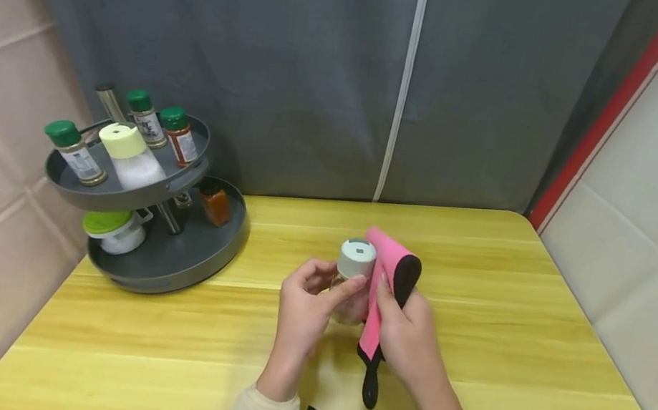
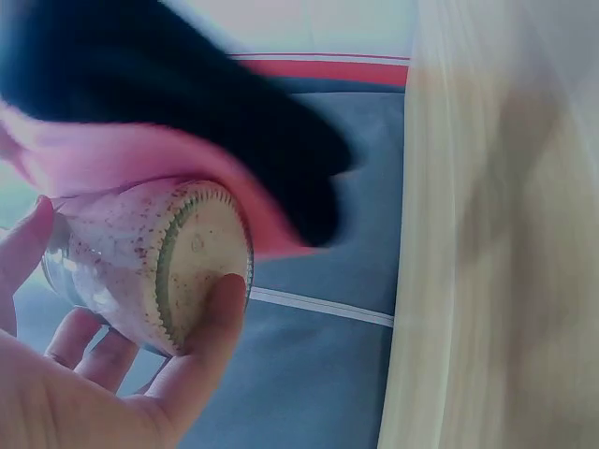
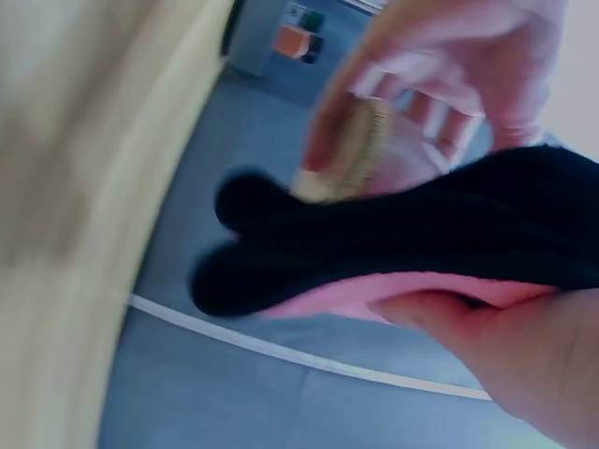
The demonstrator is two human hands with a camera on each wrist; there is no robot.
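My left hand [image 1: 307, 306] holds a clear glass jar [image 2: 122, 248] with a white lid [image 1: 357, 259], up over the wooden table. One finger presses on its ribbed base, and reddish specks show on the glass in the left wrist view. Against the jar's right side lies a folded pink cloth [image 1: 376, 314] with black edging and a black loop [image 1: 370, 386]. My right hand [image 1: 414, 339] grips this cloth, thumb along its near face; the other fingers are mostly hidden behind the fabric.
A grey two-tier rack [image 1: 174, 273] stands on the left of the table [image 1: 518, 324]. Green-capped spice bottles [image 1: 82, 160] and a yellow-capped shaker [image 1: 131, 157] sit on top; a green-lidded container [image 1: 118, 235] and an orange bottle [image 1: 215, 206] sit below. A grey curtain [image 1: 299, 69] hangs behind.
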